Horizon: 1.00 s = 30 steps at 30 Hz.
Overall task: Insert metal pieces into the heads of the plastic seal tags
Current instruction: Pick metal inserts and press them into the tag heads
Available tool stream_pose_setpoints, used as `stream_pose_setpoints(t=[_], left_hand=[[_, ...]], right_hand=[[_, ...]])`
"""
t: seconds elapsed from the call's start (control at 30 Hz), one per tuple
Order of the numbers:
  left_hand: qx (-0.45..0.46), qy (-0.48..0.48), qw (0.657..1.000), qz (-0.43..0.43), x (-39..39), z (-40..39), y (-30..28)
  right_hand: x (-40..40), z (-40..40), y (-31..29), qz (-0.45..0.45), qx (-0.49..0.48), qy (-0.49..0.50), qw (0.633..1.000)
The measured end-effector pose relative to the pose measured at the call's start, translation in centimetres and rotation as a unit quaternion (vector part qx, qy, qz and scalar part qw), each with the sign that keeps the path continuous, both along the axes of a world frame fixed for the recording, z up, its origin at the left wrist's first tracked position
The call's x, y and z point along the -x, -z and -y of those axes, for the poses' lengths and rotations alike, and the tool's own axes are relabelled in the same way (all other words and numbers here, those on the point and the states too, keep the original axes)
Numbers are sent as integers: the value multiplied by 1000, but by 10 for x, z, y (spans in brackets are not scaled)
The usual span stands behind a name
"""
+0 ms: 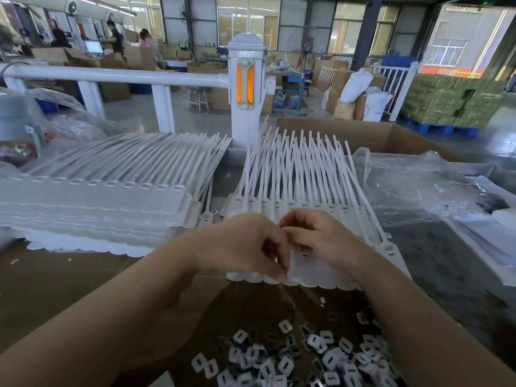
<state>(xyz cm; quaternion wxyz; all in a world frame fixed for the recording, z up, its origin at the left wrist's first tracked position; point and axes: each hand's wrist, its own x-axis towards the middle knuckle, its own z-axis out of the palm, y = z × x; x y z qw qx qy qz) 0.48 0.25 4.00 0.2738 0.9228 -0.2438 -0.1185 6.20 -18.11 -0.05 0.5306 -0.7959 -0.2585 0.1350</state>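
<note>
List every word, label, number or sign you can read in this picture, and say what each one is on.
No text here can be read.
White sacks by the far fence: faint blue print, too blurred to read.
Computer monitor at the back left: screen lit, content too small to read.
Red band outside the far right opening: no letters can be made out.
Seal tags and metal pieces: no print shows.

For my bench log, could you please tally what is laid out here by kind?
Stacks of seal tag strips: 2 (left stack, working stack)
Piles of metal pieces: 1
Cardboard boxes: 1
Hands: 2 (left hand, right hand)
Total: 6
</note>
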Motion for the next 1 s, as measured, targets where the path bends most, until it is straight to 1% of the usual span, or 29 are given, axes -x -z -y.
stream_pose_setpoints(t=[0.07,0.13,0.3,0.47,0.67,0.8,1.0], left_hand=[[-11,80,995,-53,8,8,-1],[-23,111,991,-75,12,14,0],[-50,87,994,-47,11,15,4],[-76,73,993,-52,11,18,5],[-125,94,987,-26,15,21,3],[-135,106,985,-9,17,22,2],[-138,129,982,-13,17,24,1]], right_hand=[[0,0,1,-9,-7,3,1000],[0,0,1,-12,-9,3,1000],[-1,0,0,-7,-5,2,1000],[-2,0,-1,-8,-1,3,1000],[0,1,1,-20,-10,12,1000],[1,0,-1,-15,-3,8,1000],[1,0,-3,-9,5,9,1000]])
